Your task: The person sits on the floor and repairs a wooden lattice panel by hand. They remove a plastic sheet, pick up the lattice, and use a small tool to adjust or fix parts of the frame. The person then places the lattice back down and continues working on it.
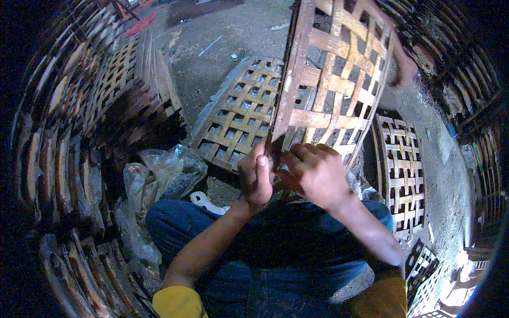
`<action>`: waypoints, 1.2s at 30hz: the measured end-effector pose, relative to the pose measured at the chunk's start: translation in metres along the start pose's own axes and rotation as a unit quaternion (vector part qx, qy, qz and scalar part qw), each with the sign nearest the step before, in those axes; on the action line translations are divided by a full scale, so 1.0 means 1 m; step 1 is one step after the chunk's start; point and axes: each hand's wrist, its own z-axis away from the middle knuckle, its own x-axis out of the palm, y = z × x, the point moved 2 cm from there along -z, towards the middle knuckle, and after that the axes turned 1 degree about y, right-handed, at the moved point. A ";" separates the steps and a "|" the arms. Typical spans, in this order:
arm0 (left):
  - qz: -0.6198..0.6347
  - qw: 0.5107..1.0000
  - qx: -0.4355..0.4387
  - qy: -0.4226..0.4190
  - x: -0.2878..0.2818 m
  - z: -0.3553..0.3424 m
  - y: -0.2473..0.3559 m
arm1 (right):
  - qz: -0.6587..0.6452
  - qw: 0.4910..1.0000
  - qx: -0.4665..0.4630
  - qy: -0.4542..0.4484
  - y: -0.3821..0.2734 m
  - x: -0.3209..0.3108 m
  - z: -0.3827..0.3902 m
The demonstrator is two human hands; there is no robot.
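Observation:
A woven slatted panel [339,85], light strips crossing inside a brown wooden frame, stands tilted up in front of me. My left hand [256,177] is closed round the frame's lower left corner, thumb pointing up along the near side. Close beside it, my right hand [318,172] is closed, its fingers curled and pinched together at the panel's lower edge. Whatever lies between those fingers is hidden. Behind the raised panel, another woven panel [241,114] lies on the ground. A white curved object [208,203] rests by my left leg, partly covered.
Stacked woven panels [114,69] stand at the left, beside wooden slats [58,175]. Crumpled clear plastic [164,172] lies near my left knee. Another woven panel [404,175] is right of my right knee. Part of another person [405,66] shows, blurred, beyond the raised panel.

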 end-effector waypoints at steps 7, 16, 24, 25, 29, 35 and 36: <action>-0.003 0.996 -0.033 0.080 0.001 0.000 -0.031 | 0.001 0.998 -0.047 0.039 -0.002 0.026 0.006; -0.041 0.997 -0.046 0.047 -0.008 0.001 -0.002 | 0.010 0.995 -0.087 0.048 -0.011 0.039 0.008; -0.014 0.994 -0.101 0.030 -0.018 0.009 -0.020 | -0.151 0.980 0.120 0.056 0.026 -0.031 -0.019; 0.002 0.993 -0.112 0.038 -0.019 0.011 -0.020 | -0.148 0.967 0.162 0.130 0.043 -0.049 -0.016; 0.032 0.989 -0.141 0.034 -0.011 0.011 -0.019 | -0.117 0.893 0.392 0.186 0.138 -0.086 0.032; -0.008 0.993 -0.110 0.031 -0.009 0.005 -0.003 | -0.070 0.862 0.502 -0.026 0.251 -0.011 0.114; -0.014 0.995 -0.096 0.036 -0.010 0.005 -0.003 | -0.043 0.870 0.487 -0.070 0.251 -0.005 0.109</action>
